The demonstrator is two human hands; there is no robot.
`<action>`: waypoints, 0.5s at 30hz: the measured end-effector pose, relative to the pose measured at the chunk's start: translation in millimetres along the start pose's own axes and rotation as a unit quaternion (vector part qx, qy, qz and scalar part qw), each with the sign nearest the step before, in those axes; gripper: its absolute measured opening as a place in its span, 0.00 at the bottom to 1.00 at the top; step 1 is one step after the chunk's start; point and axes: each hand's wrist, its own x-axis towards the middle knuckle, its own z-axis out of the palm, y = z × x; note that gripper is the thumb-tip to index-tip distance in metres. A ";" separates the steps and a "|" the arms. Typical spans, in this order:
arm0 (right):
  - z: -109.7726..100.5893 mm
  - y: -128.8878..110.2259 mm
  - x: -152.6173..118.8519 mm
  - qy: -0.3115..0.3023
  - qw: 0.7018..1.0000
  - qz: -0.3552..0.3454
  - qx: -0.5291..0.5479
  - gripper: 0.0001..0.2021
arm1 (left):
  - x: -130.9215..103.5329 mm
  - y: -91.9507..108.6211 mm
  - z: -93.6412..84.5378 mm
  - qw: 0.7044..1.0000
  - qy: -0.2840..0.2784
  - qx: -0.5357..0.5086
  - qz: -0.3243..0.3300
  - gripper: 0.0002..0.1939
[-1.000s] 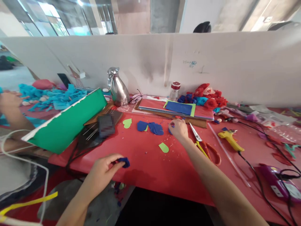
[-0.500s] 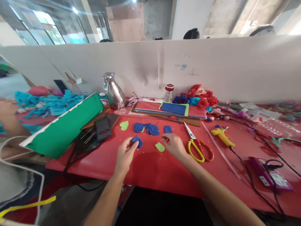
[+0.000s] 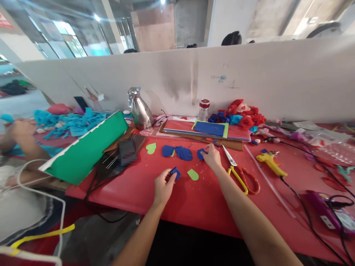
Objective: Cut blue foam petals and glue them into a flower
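Low over the red tabletop, my left hand pinches a blue paper petal between thumb and fingers. My right hand reaches farther forward, its fingertips closed at the edge of another blue paper petal on the table; whether that petal is lifted I cannot tell. Just left of it lie a fanned blue petal piece and a blue piece with green showing beneath. A light green paper petal rests between my hands, and a green heart-shaped cutout lies farther left.
Scissors lie right of my right forearm, then a clear strip and a yellow glue gun with a cord. Stacked paper, a steel jug and a jar stand behind. A green board separates a co-worker's hands at left.
My right hand has moved forward to the blue petal at the right of the row. My left hand, still holding its petal, has shifted right. The whole view has also shifted slightly.
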 end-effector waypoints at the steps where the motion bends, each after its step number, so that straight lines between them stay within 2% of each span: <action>1: 0.1 -0.1 -0.3 -0.001 1.000 0.000 0.007 0.13 | 0.2 0.7 0.7 1.000 -0.004 0.001 -0.001 0.13; 7: -9.4 -3.2 -12.3 0.016 1.000 -0.007 0.023 0.17 | -0.2 -1.5 0.2 1.000 -0.008 -0.011 -0.013 0.13; 10: -18.0 -2.0 -17.4 0.024 0.995 -0.031 0.088 0.12 | 5.6 2.1 5.0 0.998 0.009 -0.053 -0.023 0.11; 12: -22.3 -1.6 -19.5 0.006 0.989 -0.059 0.138 0.11 | 15.2 10.7 15.1 0.994 0.008 -0.109 -0.031 0.10; 15: -26.5 -1.9 -22.7 -0.046 0.973 -0.106 0.200 0.16 | 36.8 29.0 40.9 0.979 -0.016 -0.200 -0.036 0.14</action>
